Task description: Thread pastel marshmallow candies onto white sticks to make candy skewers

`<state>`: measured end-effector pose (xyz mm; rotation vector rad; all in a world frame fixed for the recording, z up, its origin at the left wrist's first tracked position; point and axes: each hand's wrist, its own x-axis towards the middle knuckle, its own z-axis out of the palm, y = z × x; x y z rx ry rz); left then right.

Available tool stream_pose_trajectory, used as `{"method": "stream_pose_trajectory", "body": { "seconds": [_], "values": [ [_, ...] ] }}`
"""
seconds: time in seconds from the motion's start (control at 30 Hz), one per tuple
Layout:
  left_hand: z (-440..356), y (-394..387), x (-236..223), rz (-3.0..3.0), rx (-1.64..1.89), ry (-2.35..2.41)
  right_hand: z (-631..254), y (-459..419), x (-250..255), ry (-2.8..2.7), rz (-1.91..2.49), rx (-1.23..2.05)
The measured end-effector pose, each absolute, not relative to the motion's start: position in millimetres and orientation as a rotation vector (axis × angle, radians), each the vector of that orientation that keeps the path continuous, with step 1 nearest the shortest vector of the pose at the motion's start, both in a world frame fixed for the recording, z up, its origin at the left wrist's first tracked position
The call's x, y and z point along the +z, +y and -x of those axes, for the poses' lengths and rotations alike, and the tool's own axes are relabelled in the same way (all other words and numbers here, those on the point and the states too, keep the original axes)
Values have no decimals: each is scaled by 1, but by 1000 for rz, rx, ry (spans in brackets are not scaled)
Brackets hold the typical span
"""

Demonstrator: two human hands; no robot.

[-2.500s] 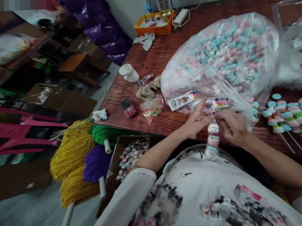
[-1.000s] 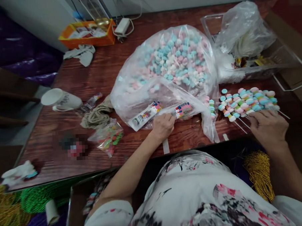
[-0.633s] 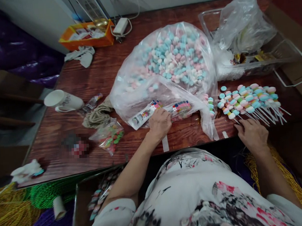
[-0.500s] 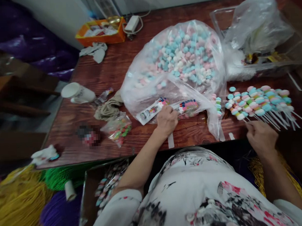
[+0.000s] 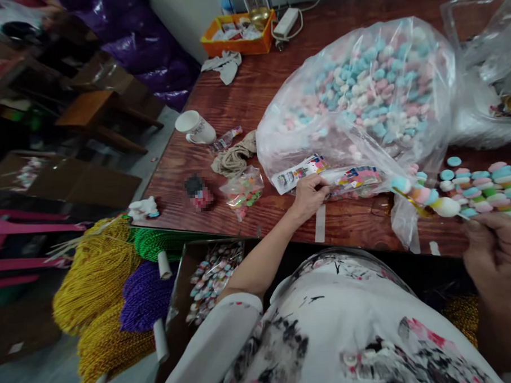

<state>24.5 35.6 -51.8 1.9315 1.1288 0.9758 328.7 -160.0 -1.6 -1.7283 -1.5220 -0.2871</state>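
In my right hand [image 5: 497, 248] is the white stick of a marshmallow skewer [image 5: 425, 196], pinched between thumb and fingers. The skewer's pastel marshmallows point left, with a strip of gold showing beside them. My left hand [image 5: 309, 199] has its fingers curled at the edge of the printed plastic wrappers [image 5: 359, 177], which lie along the front of the big clear bag. A large clear bag of pink, blue and white marshmallows [image 5: 373, 84] fills the middle of the table. More marshmallow skewers [image 5: 492, 189] lie in a pile behind my right hand.
A mug [image 5: 196, 128], a rolled cloth [image 5: 236, 155] and a small bag of coloured sweets [image 5: 245, 192] sit at the left. Further back are an orange tray [image 5: 236, 44] and a power strip [image 5: 286, 23]. Below the edge, a box [image 5: 178, 308] holds wrapped skewers beside cord bundles [image 5: 95, 266].
My right hand has picked up a marshmallow skewer from the pile and lifted it leftward over the bag's edge. The view has turned left. My left hand stays at the wrappers.
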Motion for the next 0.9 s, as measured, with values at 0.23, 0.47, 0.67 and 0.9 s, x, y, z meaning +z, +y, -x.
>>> {"method": "stream_pose_trajectory", "body": {
  "seconds": [0.23,0.47,0.67,0.9],
  "values": [
    [-13,31,-57,-2106,977,1011,-316,-106,28,-1965,1436,-393],
    [-15,30,-60,-2222,973,959,-312,-82,36,-2111,1347,-442],
    [-15,25,-43,-2136,1071,1008,-333,-88,22,-2155,1455,-753],
    [-70,-15,-27,-2748,671,192,-322,-114,-4,-1967,1596,-547]
  ]
}}
